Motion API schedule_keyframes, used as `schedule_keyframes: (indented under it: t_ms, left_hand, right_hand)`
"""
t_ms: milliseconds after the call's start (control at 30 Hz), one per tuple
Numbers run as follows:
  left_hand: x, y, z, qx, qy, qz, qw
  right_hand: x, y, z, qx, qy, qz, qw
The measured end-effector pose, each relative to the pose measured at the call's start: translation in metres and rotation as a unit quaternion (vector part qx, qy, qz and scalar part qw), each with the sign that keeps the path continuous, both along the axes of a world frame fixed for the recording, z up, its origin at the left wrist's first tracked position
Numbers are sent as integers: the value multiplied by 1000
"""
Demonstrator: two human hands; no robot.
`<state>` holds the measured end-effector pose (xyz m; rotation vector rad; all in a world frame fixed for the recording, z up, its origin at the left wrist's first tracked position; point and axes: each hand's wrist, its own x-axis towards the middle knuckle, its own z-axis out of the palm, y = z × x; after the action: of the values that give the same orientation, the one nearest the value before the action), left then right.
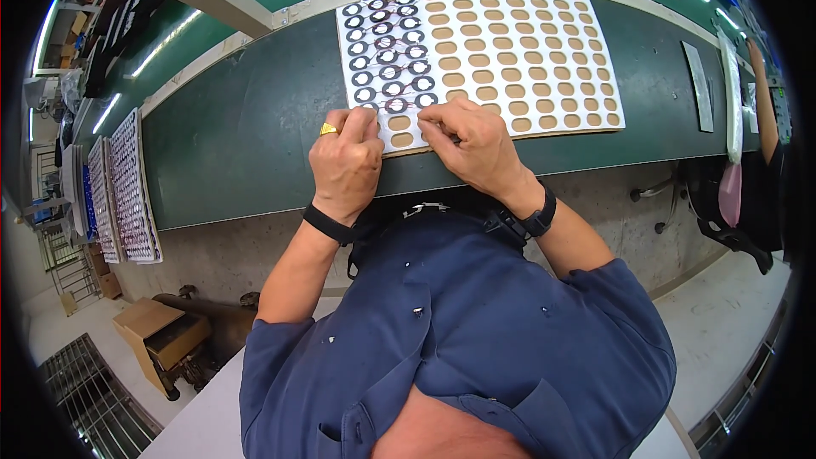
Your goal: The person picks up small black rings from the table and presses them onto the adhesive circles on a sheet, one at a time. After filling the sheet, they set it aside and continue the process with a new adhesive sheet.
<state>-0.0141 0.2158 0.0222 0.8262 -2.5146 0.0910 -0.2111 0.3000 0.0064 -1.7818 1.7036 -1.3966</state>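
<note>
Two bare hands at work over a white perforated tray (544, 51) with rows of oval pockets, seen from the head view. Tray lying flat on a dark green workbench (238, 127), its near edge close to the bench's front edge. Pockets in the tray's left columns filled with small dark rings (387, 42); remaining pockets showing plain tan ovals.

Left hand (344, 161), with a gold ring (328, 128) on one finger and a black wristband (327, 223), pressed on the tray's near-left corner, fingers curled downward with tips touching the tray just below the last filled row. Whether anything is pinched beneath them, cannot tell.

Right hand (472, 144), black watch (538, 219) at the wrist, just beside the left, fingertips bent together on the tray near the lowest dark rings, seemingly nipping something small; exact item too tiny to make out.

Further left along the bench, more filled trays (127, 187) stacked and leaning, well apart from the hands. Below them on the floor, an open cardboard box (161, 331). At the far right edge, another person's arm (765, 102) beside a white strip on the bench. Blue shirt (476, 348) filling the lower middle.
</note>
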Motion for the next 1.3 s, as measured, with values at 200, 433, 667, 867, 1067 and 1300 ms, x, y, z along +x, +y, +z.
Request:
schedule_keyframes:
  t_ms: [200,433,667,867,1067,1300]
  left_hand:
    - [7,-6,12,1,-50,-71,996]
    - [11,-16,20,106,27,-92,990]
    - [24,-7,16,104,29,-76,991]
    - [31,-7,-4,197,164,-41,966]
    - [26,6,-5,158,217,0,963]
    - [29,8,-9,121,212,-25,970]
  right_hand:
    - [-14,-3,3,8,-6,5,1000]
    - [-30,2,19,65,-75,28,995]
    - [-168,-78,69,56,104,-68,991]
    - [-296,-224,-1,147,389,-254,873]
    - [-305,-243,-9,141,388,-256,874]
    - [-255,-211,36,140,112,-162,970]
